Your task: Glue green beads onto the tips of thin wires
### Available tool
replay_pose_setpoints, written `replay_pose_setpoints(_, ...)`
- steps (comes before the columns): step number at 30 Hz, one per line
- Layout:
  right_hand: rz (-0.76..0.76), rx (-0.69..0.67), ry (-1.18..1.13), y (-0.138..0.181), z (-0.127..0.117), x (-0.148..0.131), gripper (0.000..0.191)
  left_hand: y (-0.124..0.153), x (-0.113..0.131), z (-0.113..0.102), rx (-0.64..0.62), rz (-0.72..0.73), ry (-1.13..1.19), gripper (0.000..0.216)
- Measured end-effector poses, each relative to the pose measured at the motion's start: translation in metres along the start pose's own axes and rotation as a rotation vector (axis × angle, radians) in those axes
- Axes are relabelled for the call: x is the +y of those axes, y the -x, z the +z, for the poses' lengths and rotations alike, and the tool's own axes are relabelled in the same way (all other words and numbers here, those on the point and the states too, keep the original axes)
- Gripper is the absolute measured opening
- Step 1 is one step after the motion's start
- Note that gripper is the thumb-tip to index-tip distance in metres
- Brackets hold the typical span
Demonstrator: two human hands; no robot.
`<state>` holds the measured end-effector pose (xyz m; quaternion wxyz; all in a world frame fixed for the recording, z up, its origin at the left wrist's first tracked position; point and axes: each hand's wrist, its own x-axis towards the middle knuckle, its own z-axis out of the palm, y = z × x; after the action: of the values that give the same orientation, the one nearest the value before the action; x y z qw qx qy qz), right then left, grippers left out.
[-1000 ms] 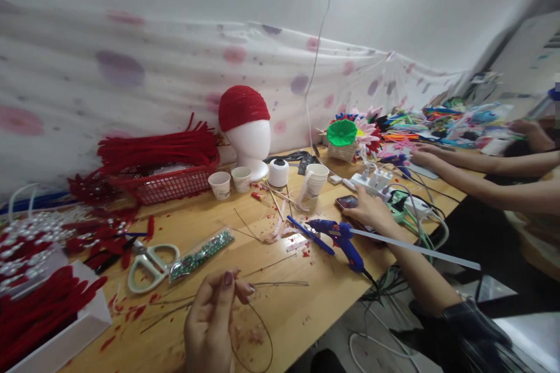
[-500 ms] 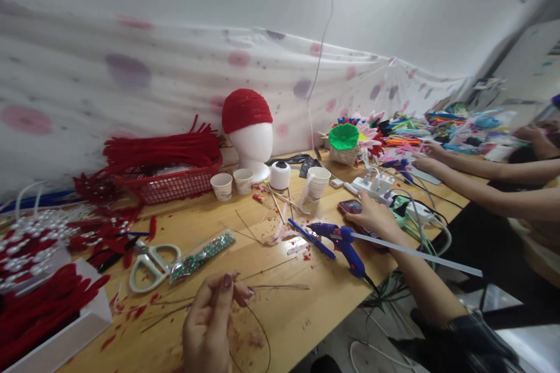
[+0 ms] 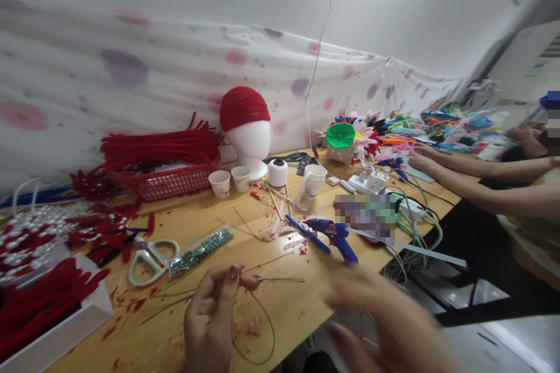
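Right hand (image 3: 385,320) is off the phone (image 3: 355,214) now, blurred over the near edge of the surface (image 3: 315,287), thumb and fingers apart. Left hand (image 3: 213,320) pinches the wire (image 3: 273,333), probably so its loop won't unwind; glue gun (image 3: 335,229) lies beside the phone.
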<state>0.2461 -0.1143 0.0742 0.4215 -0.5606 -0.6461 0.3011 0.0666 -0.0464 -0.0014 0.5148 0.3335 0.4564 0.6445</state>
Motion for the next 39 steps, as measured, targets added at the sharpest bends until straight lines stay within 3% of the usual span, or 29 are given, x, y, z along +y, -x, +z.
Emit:
replay_pose_setpoints(3,-0.135,-0.229,-0.027,-0.046,0.04,0.003,0.024,0.004,0.008,-0.002,0.03,0.097,-0.049,0.037)
replay_pose_setpoints(7,-0.093,-0.41,-0.509,-0.061,0.082,0.016,0.033,0.003,0.012,-0.01,0.113,0.199,-0.052,0.036)
replay_pose_setpoints(9,-0.084,-0.408,-0.63,-0.052,0.096,0.025,0.03,0.003,0.01,-0.01,0.121,0.19,-0.034,0.037)
replay_pose_setpoints(12,-0.056,-0.253,-0.776,-0.04,0.108,0.036,0.026,0.003,0.003,-0.007,0.104,0.144,0.009,0.036)
replay_pose_setpoints(14,-0.004,-0.195,-0.892,-0.039,0.112,0.041,0.026,0.003,-0.001,-0.004,0.1,0.125,0.052,0.035)
replay_pose_setpoints(17,0.035,-0.247,-0.984,-0.043,0.114,0.044,0.027,0.004,-0.006,0.0,0.108,0.079,0.123,0.035)
replay_pose_setpoints(22,0.056,-0.252,-1.003,-0.046,0.121,0.049,0.028,0.006,-0.008,0.004,0.135,-0.051,0.194,0.037)
replay_pose_setpoints(27,0.074,-0.259,-0.98,-0.044,0.119,0.051,0.027,0.008,-0.008,0.006,0.127,-0.091,0.231,0.037)
replay_pose_setpoints(39,0.054,-0.218,-1.021,-0.041,0.108,0.046,0.03,0.02,-0.003,0.012,-0.055,-0.094,0.215,0.035)
